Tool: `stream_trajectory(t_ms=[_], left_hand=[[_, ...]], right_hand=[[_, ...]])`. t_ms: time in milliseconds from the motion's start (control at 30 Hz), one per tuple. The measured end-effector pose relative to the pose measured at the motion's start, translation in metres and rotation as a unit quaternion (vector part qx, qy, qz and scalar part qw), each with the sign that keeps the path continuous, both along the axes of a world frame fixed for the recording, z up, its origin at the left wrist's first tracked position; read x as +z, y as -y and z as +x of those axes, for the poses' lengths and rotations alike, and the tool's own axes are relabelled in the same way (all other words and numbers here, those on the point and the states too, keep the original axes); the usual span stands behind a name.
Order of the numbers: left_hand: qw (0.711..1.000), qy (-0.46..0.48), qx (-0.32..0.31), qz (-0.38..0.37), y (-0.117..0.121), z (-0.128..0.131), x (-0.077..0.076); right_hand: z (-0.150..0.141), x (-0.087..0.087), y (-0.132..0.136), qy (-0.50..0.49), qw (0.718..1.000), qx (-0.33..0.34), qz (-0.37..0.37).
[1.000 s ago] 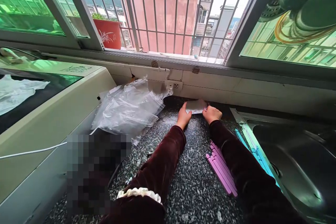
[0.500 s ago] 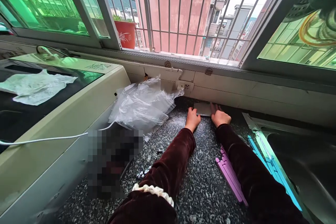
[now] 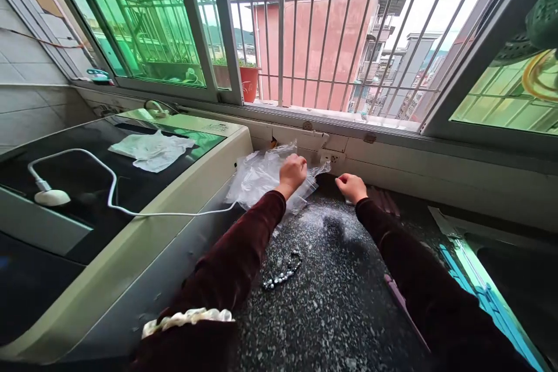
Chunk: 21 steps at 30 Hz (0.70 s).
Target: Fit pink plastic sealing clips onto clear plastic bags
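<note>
My left hand (image 3: 293,173) is closed in a fist-like pinch above a pile of clear plastic bags (image 3: 255,177). Whatever is between its fingers, if anything, is hidden. To its right, my right hand (image 3: 352,187) is closed too, thumb against forefinger, and its contents cannot be made out. Dull pink sticks (image 3: 383,200) lie just behind the right wrist, against the wall. More pink-purple sticks (image 3: 403,305) show partly from under the right forearm. A beaded bracelet (image 3: 283,273) rests on the speckled counter (image 3: 326,325).
On the left a washing machine (image 3: 174,186) carries a white cloth (image 3: 152,148) and a white cable (image 3: 143,213) with a rounded white device (image 3: 52,197). Blue sticks (image 3: 483,296) lie along the sink (image 3: 518,279) at right. A socket (image 3: 333,157) sits on the wall.
Both hands have come off the flat grey piece by the wall. My left hand has moved left over the plastic bags. The view has swung left and up, and the bracelet shows more fully.
</note>
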<state>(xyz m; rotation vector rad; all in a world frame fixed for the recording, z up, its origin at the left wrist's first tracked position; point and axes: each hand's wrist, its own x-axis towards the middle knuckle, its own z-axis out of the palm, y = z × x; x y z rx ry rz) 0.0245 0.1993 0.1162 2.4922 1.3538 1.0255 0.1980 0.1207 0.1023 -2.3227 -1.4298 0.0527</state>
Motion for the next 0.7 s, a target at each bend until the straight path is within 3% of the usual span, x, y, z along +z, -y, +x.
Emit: stream_trajectory(t_ms=[67,167,367,533,700], left_hand=[[0.996,-0.029,0.080,0.027,-0.013,-0.030,0.017],[0.983,-0.090,0.155,0.023,-0.025,-0.063,0.028],[0.967,-0.186,0.171,-0.036,-0.036,-0.079,0.020],[0.970,-0.201,0.133,-0.019,-0.041,-0.081,0.015],[0.979,-0.173,0.104,0.042,-0.028,-0.083,0.025]], right_hand=[[-0.023,0.006,-0.027,-0.029,0.998,0.046,0.027],[-0.051,0.011,-0.068,-0.071,0.993,0.077,0.062],[-0.077,0.006,-0.123,-0.135,0.983,0.051,0.117],[-0.081,0.008,-0.128,-0.168,0.971,0.070,0.153],[-0.065,0.030,-0.094,-0.190,0.958,0.077,0.199]])
